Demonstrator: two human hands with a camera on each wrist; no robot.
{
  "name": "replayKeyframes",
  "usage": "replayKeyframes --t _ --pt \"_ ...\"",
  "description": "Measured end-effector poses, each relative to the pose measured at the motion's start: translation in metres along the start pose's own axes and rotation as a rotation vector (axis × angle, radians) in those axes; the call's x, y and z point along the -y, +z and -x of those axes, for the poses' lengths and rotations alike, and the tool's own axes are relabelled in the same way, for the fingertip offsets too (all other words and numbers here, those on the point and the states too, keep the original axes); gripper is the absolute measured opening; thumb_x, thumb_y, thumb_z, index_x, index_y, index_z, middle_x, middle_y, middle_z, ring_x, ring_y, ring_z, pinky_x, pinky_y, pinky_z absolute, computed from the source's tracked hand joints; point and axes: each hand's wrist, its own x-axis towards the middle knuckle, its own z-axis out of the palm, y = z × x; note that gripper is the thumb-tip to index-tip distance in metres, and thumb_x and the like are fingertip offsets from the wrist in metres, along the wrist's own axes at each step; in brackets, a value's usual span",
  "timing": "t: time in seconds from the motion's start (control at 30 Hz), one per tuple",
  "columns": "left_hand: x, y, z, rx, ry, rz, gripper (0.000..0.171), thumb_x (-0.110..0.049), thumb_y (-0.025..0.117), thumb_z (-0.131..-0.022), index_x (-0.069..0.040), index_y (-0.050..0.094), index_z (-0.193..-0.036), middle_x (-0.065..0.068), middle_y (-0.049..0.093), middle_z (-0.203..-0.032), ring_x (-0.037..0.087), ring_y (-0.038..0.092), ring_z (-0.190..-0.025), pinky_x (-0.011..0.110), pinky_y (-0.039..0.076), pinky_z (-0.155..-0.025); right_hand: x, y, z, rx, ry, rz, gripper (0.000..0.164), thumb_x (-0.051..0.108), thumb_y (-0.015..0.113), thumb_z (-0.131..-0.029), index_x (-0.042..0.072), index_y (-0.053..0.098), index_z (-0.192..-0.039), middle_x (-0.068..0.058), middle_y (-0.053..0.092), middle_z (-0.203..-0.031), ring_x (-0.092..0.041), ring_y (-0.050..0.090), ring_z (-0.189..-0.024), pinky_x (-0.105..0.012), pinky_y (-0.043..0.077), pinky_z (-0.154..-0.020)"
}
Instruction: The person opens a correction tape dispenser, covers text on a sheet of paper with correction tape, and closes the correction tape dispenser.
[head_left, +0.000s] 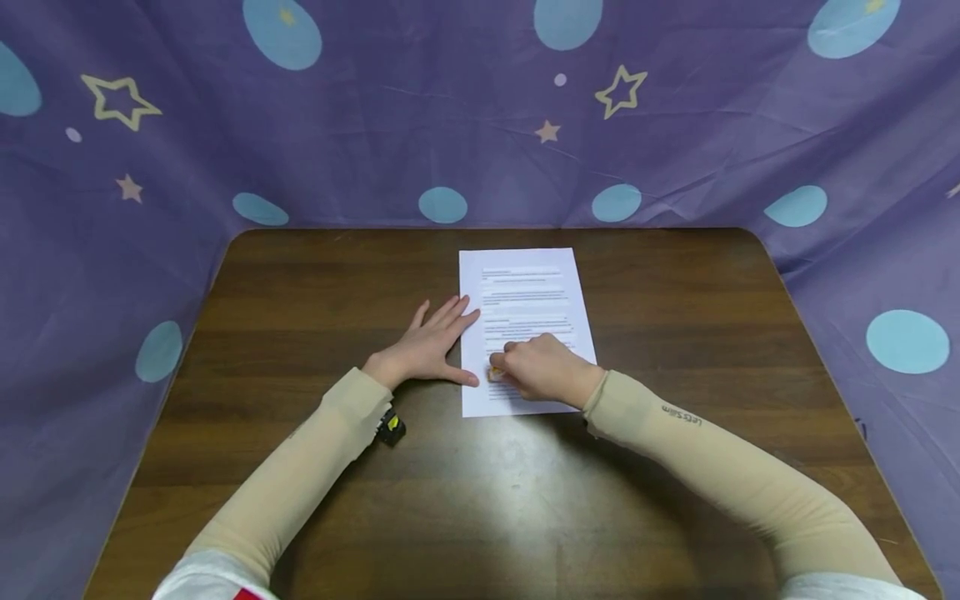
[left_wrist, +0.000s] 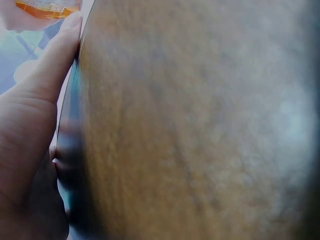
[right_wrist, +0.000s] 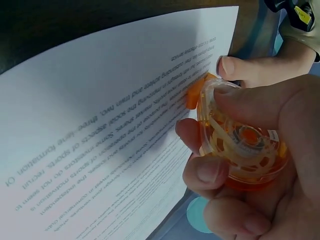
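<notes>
A printed sheet of paper (head_left: pixel 517 260) lies on the table, with bands of whiter white between its lines of text. My right hand (head_left: pixel 546 367) grips an orange, see-through correction tape (right_wrist: pixel 245 145), thumb on one flat side and fingers curled round the other. Its orange tip meets the paper at the start of some text lines in the right wrist view. My left hand (head_left: pixel 435 343) lies spread at the sheet's left edge, fingertips and thumb on the paper. The left thumb (left_wrist: pixel 50 65) points toward the correction tape in the left wrist view.
The brown wooden table (head_left: pixel 315 283) has rounded far corners. Behind it and at both sides hangs a purple curtain (head_left: pixel 465 125) with stars and blue ovals. A small black device with a yellow mark (head_left: pixel 392 427) sits at my left wrist.
</notes>
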Motion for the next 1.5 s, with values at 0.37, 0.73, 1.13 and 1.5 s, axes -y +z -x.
replayKeyframes --t 0.37,0.73,1.13,1.5 --pt "-0.001 -0.003 0.000 0.020 -0.018 0.010 0.123 -0.073 0.076 -0.080 -0.015 0.015 -0.169 0.011 -0.002 -0.175 0.027 -0.005 -0.162 0.061 -0.007 -0.125 -0.007 -0.003 0.008 0.022 0.014 -0.027 0.004 0.015 0.070 -0.098 0.012 0.070 -0.099 -0.003 0.065 -0.077 -0.016 0.053 -0.057 -0.040 0.051 -0.052" --pt "-0.003 0.002 0.003 0.007 -0.007 0.012 0.122 -0.073 0.076 -0.080 -0.013 0.017 -0.168 0.012 0.001 -0.175 0.029 -0.002 -0.162 0.063 -0.005 -0.124 -0.009 0.000 0.017 0.012 0.025 -0.030 0.004 0.015 0.071 -0.097 0.013 0.068 -0.095 -0.002 0.061 -0.076 -0.018 0.054 -0.057 -0.040 0.049 -0.050" --pt "-0.002 0.002 0.003 -0.002 -0.005 0.013 0.123 -0.073 0.077 -0.079 -0.013 0.017 -0.169 0.012 0.000 -0.175 0.029 -0.002 -0.162 0.062 -0.005 -0.124 -0.016 0.002 0.023 0.012 0.047 -0.015 0.004 0.014 0.071 -0.095 0.014 0.068 -0.094 -0.001 0.060 -0.073 -0.016 0.051 -0.055 -0.038 0.045 -0.047" --pt "-0.004 0.000 0.004 -0.008 -0.002 0.006 0.122 -0.072 0.077 -0.079 -0.013 0.019 -0.168 0.013 0.002 -0.175 0.030 0.000 -0.162 0.064 -0.003 -0.124 -0.022 0.001 0.034 -0.036 0.047 -0.014 0.008 0.012 0.073 -0.092 0.016 0.066 -0.088 0.000 0.057 -0.070 -0.019 0.053 -0.055 -0.040 0.046 -0.048"
